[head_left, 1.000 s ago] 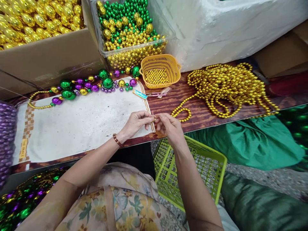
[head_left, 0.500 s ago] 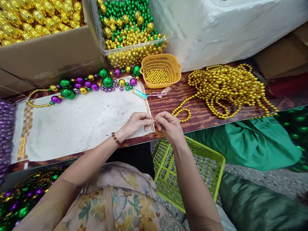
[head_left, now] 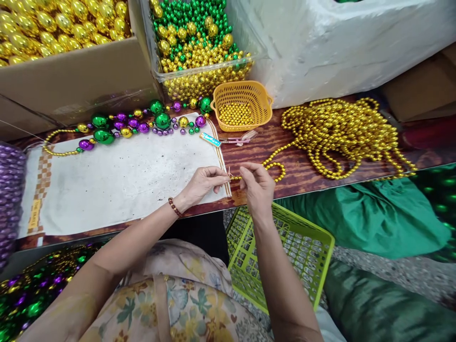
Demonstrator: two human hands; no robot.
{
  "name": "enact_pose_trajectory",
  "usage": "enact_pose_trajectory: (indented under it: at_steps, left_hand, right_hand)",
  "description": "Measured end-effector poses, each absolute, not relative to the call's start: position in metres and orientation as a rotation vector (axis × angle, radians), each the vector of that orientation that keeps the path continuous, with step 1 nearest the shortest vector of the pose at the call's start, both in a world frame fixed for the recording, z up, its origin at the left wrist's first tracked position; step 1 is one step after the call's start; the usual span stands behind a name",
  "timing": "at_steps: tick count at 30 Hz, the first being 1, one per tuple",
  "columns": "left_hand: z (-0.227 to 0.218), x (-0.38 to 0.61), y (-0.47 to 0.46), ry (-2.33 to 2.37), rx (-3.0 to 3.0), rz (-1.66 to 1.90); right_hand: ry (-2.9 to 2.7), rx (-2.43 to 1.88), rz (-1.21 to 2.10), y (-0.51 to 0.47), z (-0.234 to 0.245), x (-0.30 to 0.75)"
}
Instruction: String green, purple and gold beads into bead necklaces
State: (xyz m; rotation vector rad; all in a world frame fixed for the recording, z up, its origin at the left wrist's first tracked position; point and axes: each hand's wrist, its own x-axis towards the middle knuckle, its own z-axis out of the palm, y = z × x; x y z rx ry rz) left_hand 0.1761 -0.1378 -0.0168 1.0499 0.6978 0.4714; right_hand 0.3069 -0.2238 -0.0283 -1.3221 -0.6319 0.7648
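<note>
- Left hand [head_left: 204, 183], frame centre: pinches gold bead strand [head_left: 235, 178]
- Right hand [head_left: 259, 188], right of centre: grips same strand
- Orange basket [head_left: 262, 100], upper centre: contains beads [head_left: 235, 114]

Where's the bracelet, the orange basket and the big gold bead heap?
Bracelet [head_left: 174, 207], head view: its brown beads.
Orange basket [head_left: 261, 106], head view: its inside right wall.
Gold bead heap [head_left: 340, 135], head view: its middle.

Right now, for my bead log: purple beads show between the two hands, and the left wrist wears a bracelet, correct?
Not purple: the head view shows gold beads between the left hand and right hand. The left wrist does wear a bracelet.
</note>
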Motion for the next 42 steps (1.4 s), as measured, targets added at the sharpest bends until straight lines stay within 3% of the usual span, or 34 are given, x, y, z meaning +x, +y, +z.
enact_pose_trajectory:
  at_steps: [7, 20, 23, 28, 31, 42]
  left_hand:
    - [-0.015, 0.179, -0.142, 0.710, 1.097, 0.561]
    - [-0.015, 0.175, -0.142, 0.697, 1.395, 0.498]
    - [-0.015, 0.177, -0.141, 0.743, 1.391, 0.489]
    - [-0.012, 0.181, -0.143, 0.683, 1.053, 0.488]
    - [-0.010, 0.184, -0.146, 0.641, 0.905, 0.451]
    - [-0.003, 0.186, -0.149, 0.697, 1.081, 0.496]
  right_hand:
    - [-1.296, -1.590, 0.264, -0.238, -0.011, 0.301]
    - [-1.477, -2.053, 0.069, -0.236, -0.008, 0.299]
    - [-1.317, -1.984, 0.147, -0.235, -0.014, 0.294]
    - [-0.679, -1.409, 0.697, -0.230, -0.038, 0.285]
    - [-0.475, -1.177, 0.856, -0.227, -0.048, 0.280]
    - [-0.524, -1.175, 0.722, -0.231, -0.043, 0.280]
